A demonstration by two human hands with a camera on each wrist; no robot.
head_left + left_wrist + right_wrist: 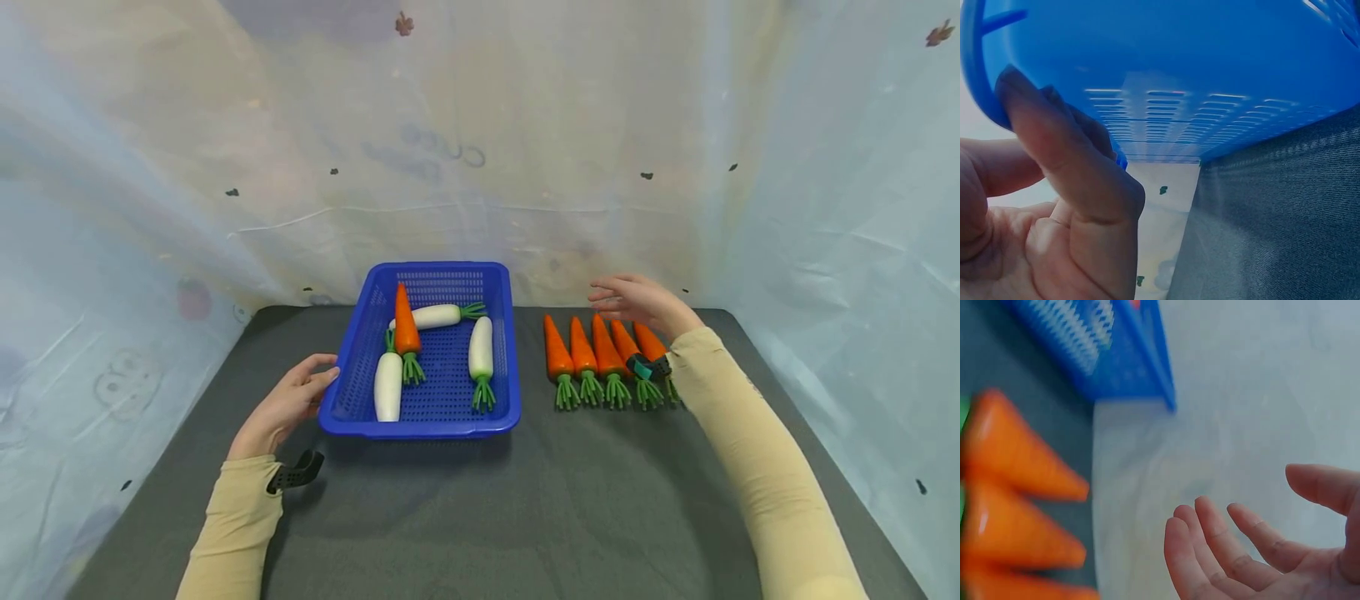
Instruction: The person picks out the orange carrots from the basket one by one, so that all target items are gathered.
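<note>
A blue plastic basket holds three white radishes and one orange carrot. My left hand grips the basket's left side; in the left wrist view its bent fingers meet the outer wall just below the rim. My right hand is over the tips of several carrots lying in a row right of the basket. Nothing is in its palm, and the right wrist view has its fingers spread and relaxed, with thumb apart.
The dark grey table ends at a pale plastic sheet behind the basket. Similar sheeting hangs at the left and right sides. The carrots lie with green stems toward the front, their right end partly covered by my right wrist.
</note>
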